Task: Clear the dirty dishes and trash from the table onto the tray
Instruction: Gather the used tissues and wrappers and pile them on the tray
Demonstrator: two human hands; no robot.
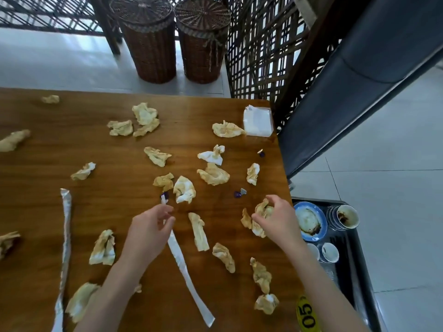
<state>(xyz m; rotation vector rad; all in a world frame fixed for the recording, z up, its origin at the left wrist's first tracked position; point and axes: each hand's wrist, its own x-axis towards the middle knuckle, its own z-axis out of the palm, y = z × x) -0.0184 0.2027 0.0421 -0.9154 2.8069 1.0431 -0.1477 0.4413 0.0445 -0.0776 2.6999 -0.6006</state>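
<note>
1. The wooden table [100,144] is taking up most of the view, and it's sitting covered in crumpled, stained napkins [213,174] scattered pretty much everywhere.
2. The black tray [354,267] is sitting just off the table's right edge, lower down, already carrying a dirty blue-rimmed plate [310,221], a stack of stained cups [344,217] and two small white cups [329,252].
3. Two wicker baskets [148,41] are standing on the floor beyond the table's far edge.
4. A long silver wrapper strip [65,250] is lying near the table's left side; a second, flatter white strip [185,267] is running across the near middle.
5. The left hand [149,230] is pinching the top end of that white strip between thumb and fingertips.
6. The right hand [278,218] is curling around a wadded napkin [261,213] close to the table's right edge, gripping it.
7. A clear plastic packet [258,121] is resting at the table's far right corner.
8. A yellow tag [307,315] reading 05 is sticking to the near right edge.
</note>
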